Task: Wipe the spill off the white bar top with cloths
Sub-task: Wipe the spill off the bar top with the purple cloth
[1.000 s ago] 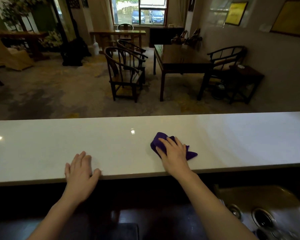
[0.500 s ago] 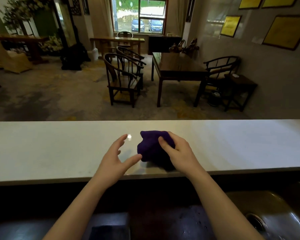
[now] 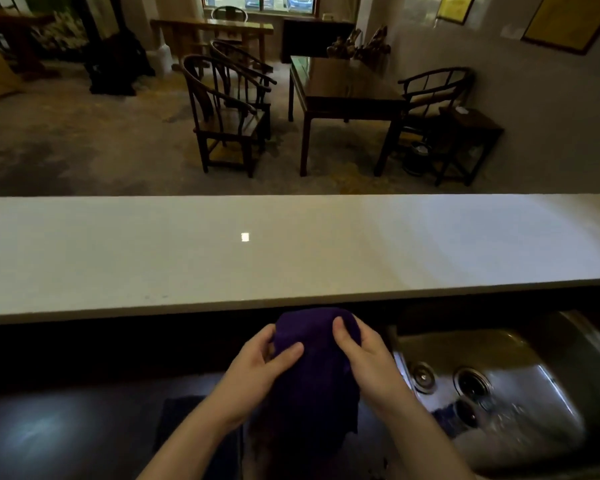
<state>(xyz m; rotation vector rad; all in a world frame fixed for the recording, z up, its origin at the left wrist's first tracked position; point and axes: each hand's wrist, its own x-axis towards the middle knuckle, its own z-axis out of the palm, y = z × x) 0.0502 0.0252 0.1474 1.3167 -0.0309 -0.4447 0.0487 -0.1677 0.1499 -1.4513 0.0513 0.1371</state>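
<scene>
Both hands hold the purple cloth (image 3: 314, 368) below the near edge of the white bar top (image 3: 291, 258), over the dark lower counter (image 3: 66, 427) and just left of the steel sink (image 3: 499, 382). The left hand (image 3: 257, 372) and the right hand (image 3: 364, 362) each pinch the bunched fabric, fingers closed on it, thumbs in front. No puddle shows on the bar top; only a small square light reflection and a few faint specks near its front edge, so the wiping appears largely done, though a thin film cannot be ruled out. The top is smooth and glossy. Beyond it lie a dim room with wooden chairs (image 3: 229, 112), a dark table (image 3: 347, 84) and a window (image 3: 260, 1).
</scene>
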